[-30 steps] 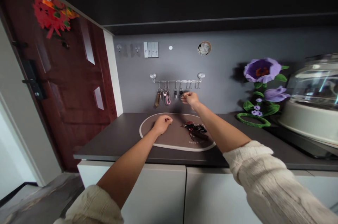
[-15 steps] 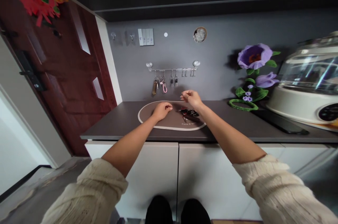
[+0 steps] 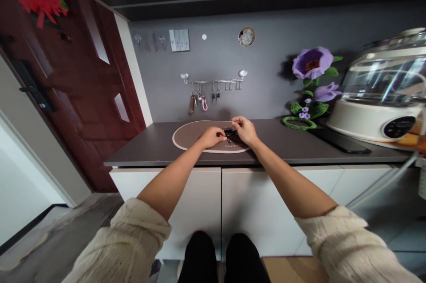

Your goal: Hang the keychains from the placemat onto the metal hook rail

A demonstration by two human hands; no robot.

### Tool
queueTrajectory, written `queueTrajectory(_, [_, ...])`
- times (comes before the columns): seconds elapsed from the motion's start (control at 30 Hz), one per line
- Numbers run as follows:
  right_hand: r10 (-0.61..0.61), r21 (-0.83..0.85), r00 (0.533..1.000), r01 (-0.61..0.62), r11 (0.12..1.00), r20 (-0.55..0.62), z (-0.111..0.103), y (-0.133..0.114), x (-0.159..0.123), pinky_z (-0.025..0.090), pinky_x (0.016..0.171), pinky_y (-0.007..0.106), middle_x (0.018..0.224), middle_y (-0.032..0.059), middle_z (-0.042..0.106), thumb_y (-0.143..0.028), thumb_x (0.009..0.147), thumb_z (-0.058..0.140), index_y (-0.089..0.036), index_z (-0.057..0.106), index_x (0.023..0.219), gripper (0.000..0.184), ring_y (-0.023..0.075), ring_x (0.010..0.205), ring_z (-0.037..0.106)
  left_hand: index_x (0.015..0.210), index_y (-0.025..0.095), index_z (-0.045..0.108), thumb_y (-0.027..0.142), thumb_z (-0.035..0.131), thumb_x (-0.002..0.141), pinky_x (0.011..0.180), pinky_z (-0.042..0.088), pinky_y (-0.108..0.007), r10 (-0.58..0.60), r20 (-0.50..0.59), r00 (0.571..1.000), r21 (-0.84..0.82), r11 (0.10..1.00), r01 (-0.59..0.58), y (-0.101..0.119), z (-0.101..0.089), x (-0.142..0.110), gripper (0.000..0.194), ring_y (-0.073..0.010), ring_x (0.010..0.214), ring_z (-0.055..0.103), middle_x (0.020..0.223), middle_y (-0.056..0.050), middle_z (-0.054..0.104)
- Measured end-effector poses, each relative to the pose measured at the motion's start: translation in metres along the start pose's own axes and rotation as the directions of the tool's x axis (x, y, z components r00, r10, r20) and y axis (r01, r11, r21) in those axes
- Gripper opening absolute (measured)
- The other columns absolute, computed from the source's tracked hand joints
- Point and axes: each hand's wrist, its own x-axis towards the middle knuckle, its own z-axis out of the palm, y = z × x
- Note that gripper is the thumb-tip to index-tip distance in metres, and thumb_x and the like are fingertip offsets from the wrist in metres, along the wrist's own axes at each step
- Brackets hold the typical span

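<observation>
A small heap of dark, partly shiny items [image 3: 232, 133] lies on the brown oval mat [image 3: 186, 135]; their kind is too small to make out, and my hands partly cover them. My left hand [image 3: 212, 137] is at the heap's left side, thumb and fingers pinched together at its edge. Over the right side of the heap is my right hand [image 3: 246, 131], its fingers curled and pressed together. Whatever lies between the fingertips of either hand is hidden or too small to name.
Keys [image 3: 199, 101] hang from a hook rail [image 3: 214, 81] on the wall behind. To the right stand a purple felt flower [image 3: 313, 63], a dark phone-like slab [image 3: 339, 141] and a white appliance with a clear top [image 3: 369, 116]. The counter's front edge [image 3: 166, 162] is near me.
My left hand has moved right to the heap. My right hand has come down closer to it, and the two hands are nearer each other. The view has shifted slightly.
</observation>
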Motion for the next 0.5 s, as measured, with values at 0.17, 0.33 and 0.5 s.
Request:
queueTrajectory(0.17, [-0.035,-0.084,0.999,0.035,0.996,0.002,0.003,-0.001,-0.001,0.043,0.075,0.025,0.082,0.0023,0.064,-0.022,0.075,0.049,-0.019,0.059,0.087,0.016,0.0113,0.073,0.058,0.073,0.015,0.066,0.026,0.053,0.069,0.071,0.04,-0.026,-0.016,0.021,1.0,0.056,0.998,0.015,-0.008,0.006,0.008,0.017,-0.014,0.071,0.054,0.075,-0.003,0.065])
queueTrajectory(0.33, [-0.046,-0.124,0.999,0.047,0.991,0.012,0.004,0.0,0.002,0.042,0.076,0.025,0.083,0.0027,0.064,-0.023,0.075,0.049,-0.019,0.059,0.088,0.017,0.0115,0.074,0.057,0.072,0.016,0.064,0.024,0.052,0.071,0.078,0.039,-0.028,-0.014,0.009,1.0,0.222,0.975,0.012,-0.012,0.013,0.016,0.015,-0.0163,0.077,0.054,0.077,-0.005,0.064])
queueTrajectory(0.5, [-0.066,-0.174,0.998,0.066,0.983,0.007,0.003,-0.002,0.002,0.041,0.077,0.025,0.083,0.0027,0.064,-0.021,0.075,0.047,-0.019,0.06,0.085,0.017,0.012,0.076,0.057,0.076,0.016,0.061,0.025,0.048,0.075,0.081,0.037,-0.031,-0.04,-0.038,0.998,0.279,0.959,0.049,-0.013,0.015,0.015,0.016,-0.0186,0.085,0.052,0.085,-0.008,0.062])
